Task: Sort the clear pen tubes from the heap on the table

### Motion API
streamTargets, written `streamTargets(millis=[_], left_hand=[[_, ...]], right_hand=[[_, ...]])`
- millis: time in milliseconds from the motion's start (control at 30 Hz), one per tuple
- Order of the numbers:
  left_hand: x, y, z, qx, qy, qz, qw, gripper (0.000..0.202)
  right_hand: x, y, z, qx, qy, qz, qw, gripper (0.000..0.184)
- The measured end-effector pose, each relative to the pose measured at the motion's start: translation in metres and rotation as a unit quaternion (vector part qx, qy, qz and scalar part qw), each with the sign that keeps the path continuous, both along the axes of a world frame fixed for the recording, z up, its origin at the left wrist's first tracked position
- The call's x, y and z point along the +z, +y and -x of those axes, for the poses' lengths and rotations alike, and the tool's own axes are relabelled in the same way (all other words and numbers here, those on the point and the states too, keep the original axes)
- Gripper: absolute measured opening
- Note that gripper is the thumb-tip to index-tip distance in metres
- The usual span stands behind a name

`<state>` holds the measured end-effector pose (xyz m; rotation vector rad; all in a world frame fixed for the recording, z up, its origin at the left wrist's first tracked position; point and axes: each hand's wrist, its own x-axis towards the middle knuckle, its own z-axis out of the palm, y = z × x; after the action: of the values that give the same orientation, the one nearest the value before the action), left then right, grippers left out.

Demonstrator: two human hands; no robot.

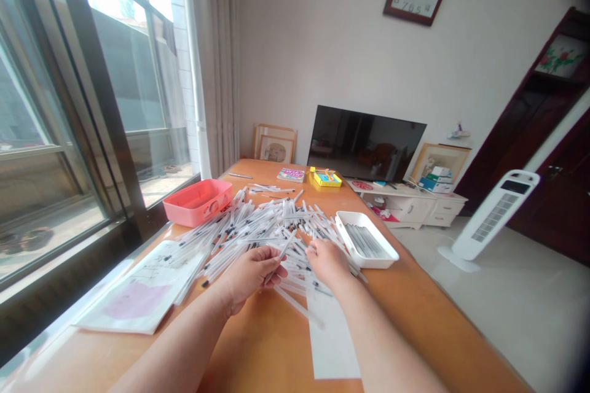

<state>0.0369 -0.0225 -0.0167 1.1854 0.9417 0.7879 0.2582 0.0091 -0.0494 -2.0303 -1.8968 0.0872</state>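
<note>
A heap of clear, whitish pen barrels (258, 221), several with black ends, covers the middle of the table. At the heap's near edge, my left hand (255, 273) is closed around a slim pen (287, 247), which slants up and to the right. My right hand (329, 264) is a short way to its right, thumb and fingers pinched together over the heap; what they hold is too small to make out. Beside the right hand, a white tray (391, 256) holds a row of grey, slender pen-like sticks (362, 241). A loose translucent barrel (299, 306) lies below the hands.
A pink plastic basket (187, 212) stands left of the heap. An open booklet (133, 295) lies at the left edge, and a white paper sheet (329, 344) lies under my right forearm. Farther back are a yellow box (327, 180) and a colourful booklet (291, 175).
</note>
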Motion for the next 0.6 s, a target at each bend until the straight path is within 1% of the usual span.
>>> streamTargets(millis=[67,167,267,367,467,533,600], left_hand=[[0.0,0.0,0.0,0.0,0.0,-0.002,1.0,0.031],[0.001,0.0,-0.001,0.003,0.007,0.006,1.0,0.031],[0.001,0.0,-0.001,0.003,0.014,0.009,1.0,0.031],[0.0,0.0,-0.001,0.001,0.014,0.003,1.0,0.03],[0.0,0.0,-0.002,0.005,0.014,0.004,1.0,0.03],[0.001,0.0,-0.002,0.011,0.011,0.003,1.0,0.03],[0.001,0.001,-0.001,0.019,0.002,-0.006,1.0,0.031]], right_hand=[[0.0,0.001,-0.001,0.008,0.014,0.002,1.0,0.031],[0.001,0.003,-0.007,-0.006,0.033,0.001,0.999,0.035],[0.001,0.003,-0.016,-0.025,0.046,-0.005,0.999,0.033],[0.002,0.004,-0.018,-0.027,0.056,-0.009,0.998,0.03],[0.01,0.0,-0.013,-0.026,0.066,-0.021,0.997,0.026],[0.02,-0.01,-0.007,-0.001,0.088,-0.03,0.996,0.022],[0.032,-0.026,0.003,0.059,0.116,-0.017,0.991,0.019]])
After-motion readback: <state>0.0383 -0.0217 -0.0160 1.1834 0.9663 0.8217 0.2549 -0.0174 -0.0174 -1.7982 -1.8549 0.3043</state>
